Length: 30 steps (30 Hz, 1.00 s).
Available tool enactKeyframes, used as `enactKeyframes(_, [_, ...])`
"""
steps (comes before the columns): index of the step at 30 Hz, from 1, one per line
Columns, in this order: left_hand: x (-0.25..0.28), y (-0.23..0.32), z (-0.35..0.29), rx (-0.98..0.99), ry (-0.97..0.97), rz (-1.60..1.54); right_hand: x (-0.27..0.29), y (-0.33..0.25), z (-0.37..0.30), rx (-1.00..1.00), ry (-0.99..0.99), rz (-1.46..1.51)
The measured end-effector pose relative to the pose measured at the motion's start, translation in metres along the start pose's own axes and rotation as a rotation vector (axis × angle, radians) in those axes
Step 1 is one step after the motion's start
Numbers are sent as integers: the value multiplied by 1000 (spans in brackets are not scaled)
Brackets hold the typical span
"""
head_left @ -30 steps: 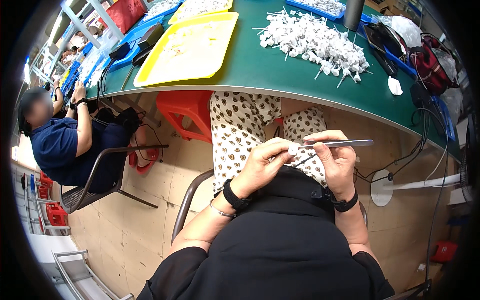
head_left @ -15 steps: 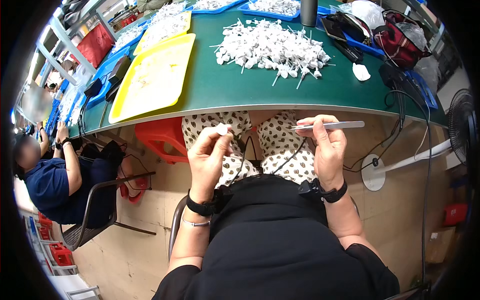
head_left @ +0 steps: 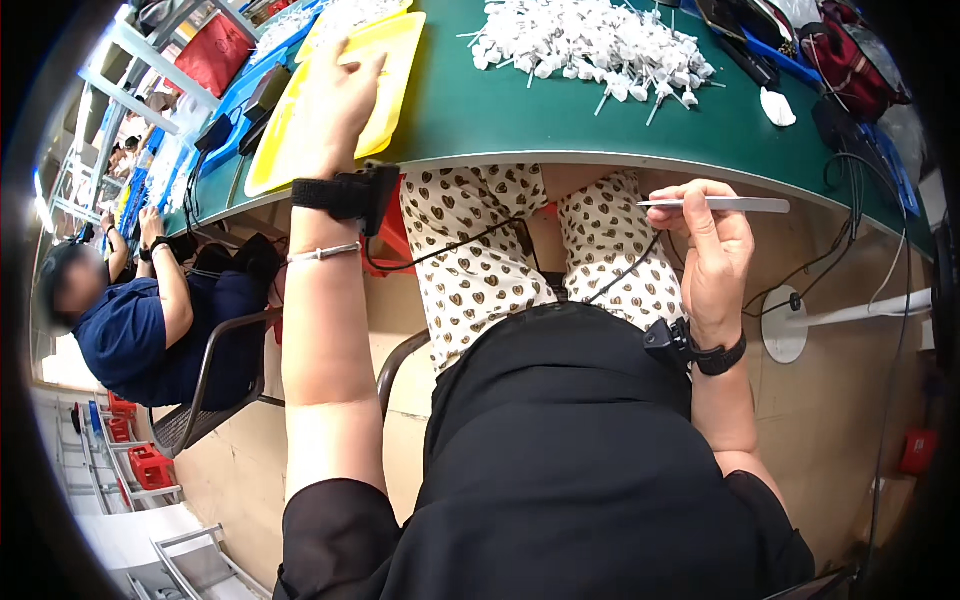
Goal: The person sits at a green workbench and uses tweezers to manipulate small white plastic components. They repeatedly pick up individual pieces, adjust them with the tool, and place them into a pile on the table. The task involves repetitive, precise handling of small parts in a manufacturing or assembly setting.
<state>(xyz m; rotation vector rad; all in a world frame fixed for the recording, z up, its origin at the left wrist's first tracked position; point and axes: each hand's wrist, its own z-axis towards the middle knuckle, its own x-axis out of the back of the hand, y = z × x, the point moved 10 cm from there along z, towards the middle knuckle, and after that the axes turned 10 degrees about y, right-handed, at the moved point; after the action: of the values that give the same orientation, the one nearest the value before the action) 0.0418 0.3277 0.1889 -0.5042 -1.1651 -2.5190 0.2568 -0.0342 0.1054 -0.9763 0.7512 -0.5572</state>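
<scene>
left hand (head_left: 342,100) over yellow tray (head_left: 396,95), far left; thumb parted from fingers, cannot tell if holding anything. right hand (head_left: 715,240), nearer, right, pinches tweezers (head_left: 750,204), long axis left-right, tips leftward. white pieces (head_left: 600,50) right of tray.

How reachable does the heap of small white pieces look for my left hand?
Probably yes: your left hand appears over the shallow yellow tray, and only green tabletop seems to lie between that tray and the heap of white pieces.
</scene>
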Motion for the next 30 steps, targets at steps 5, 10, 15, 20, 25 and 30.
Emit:
enactKeyframes(5, [-95,88,-54,-307,-337,21,-7,4,-5,-32,-35,-7])
enactKeyframes(10, [-147,119,-58,-438,-264,166,-3,4,-2,-38,-14,24])
enactKeyframes(15, [-180,123,-55,-337,-422,243,-3,5,-3,-51,-24,46])
enactKeyframes(20, [-166,108,-50,-296,-311,141,0,0,-1,-32,-5,53])
enactKeyframes(25, [-121,86,-95,297,-484,-738,-3,11,-2,-135,-35,221])
enactKeyframes(30, [-82,99,-219,644,-651,-1010,-26,43,-13,-454,-143,592])
